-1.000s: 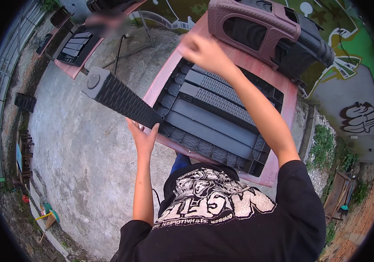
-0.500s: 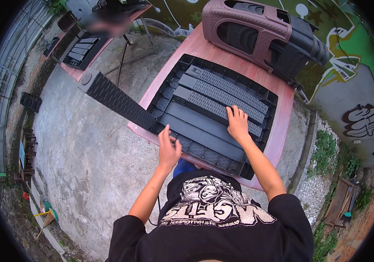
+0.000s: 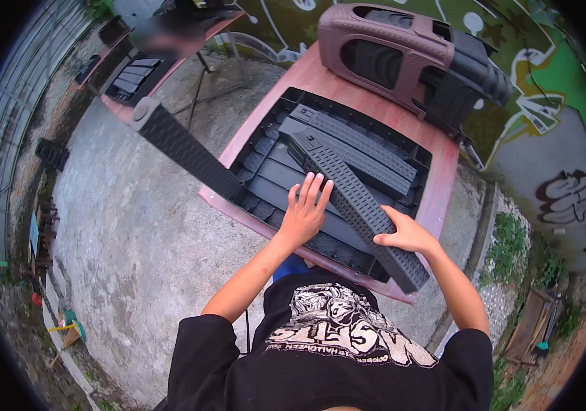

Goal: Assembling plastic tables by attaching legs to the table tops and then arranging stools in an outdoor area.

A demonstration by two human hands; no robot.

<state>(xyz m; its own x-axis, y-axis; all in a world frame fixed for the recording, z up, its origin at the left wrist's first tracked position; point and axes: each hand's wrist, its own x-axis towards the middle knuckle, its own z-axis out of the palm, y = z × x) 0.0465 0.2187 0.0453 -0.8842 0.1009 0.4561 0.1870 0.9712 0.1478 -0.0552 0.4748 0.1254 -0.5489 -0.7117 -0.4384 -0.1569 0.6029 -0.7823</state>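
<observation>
"Two bare hands are at work; where is the loose black leg [image 3: 358,195] compared with each grip?"

"It slants across the black tray [image 3: 260,140], far end over the tray's inside, near end jutting past its near rim. The right grip [image 3: 408,234] holds that nearer half, thumb on the textured face and fingers around the edge. I can't tell whether the leg's underside touches the tray."

"And the left grip [image 3: 304,214]?"

"Fairly wide, fingers spread and extended above the tray, tips right against or just beside the leg's left side. It clasps nothing that I can see."

"Are there other legs?"

"Two lying legs [image 3: 365,145] rest inside the tray, toward its far side. One raised leg [image 3: 186,147] stands out from the tray's left corner."

"What is all this on?"

"A reddish-pink counter [image 3: 300,77], showing around the tray. Beyond the tray, on that same counter, a pinkish-brown plastic frame [image 3: 406,72] sits beside a dark grey one [image 3: 463,85]."

"And the surroundings?"

"Left of the tray spreads a stained concrete floor [image 3: 121,240], with a ribbed metal fence [image 3: 26,96] farther out. Behind the tray, a painted wall [image 3: 550,75] carries green patches and white lines."
</observation>
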